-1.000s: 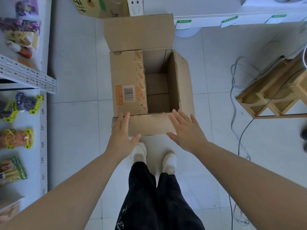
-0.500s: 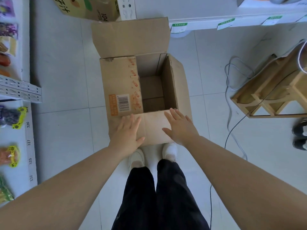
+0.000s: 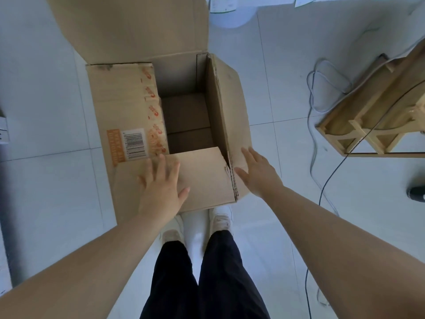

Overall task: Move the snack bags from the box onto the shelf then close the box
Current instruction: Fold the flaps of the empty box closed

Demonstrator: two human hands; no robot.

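The person is standing over the cardboard box [image 3: 227, 107], which is sitting on the tiled floor [image 3: 50, 185] right at their white shoes [image 3: 220, 218]. The left hand [image 3: 161, 187] is lying flat on the near flap [image 3: 204, 176], fingers straight and spread, gripping nothing. The right hand [image 3: 257, 173] is likewise opened wide, reaching onto the near end of the right flap [image 3: 232, 93], which is standing tilted outward; whether it is pressing, I cannot tell. The left flap [image 3: 122, 100], with its barcode label [image 3: 135, 143], is lying folded over the opening, and the far flap [image 3: 138, 26] is leaning back. Between them the box's bare bottom is showing. Cables [image 3: 312, 125] are trailing near a wooden rack [image 3: 372, 116].
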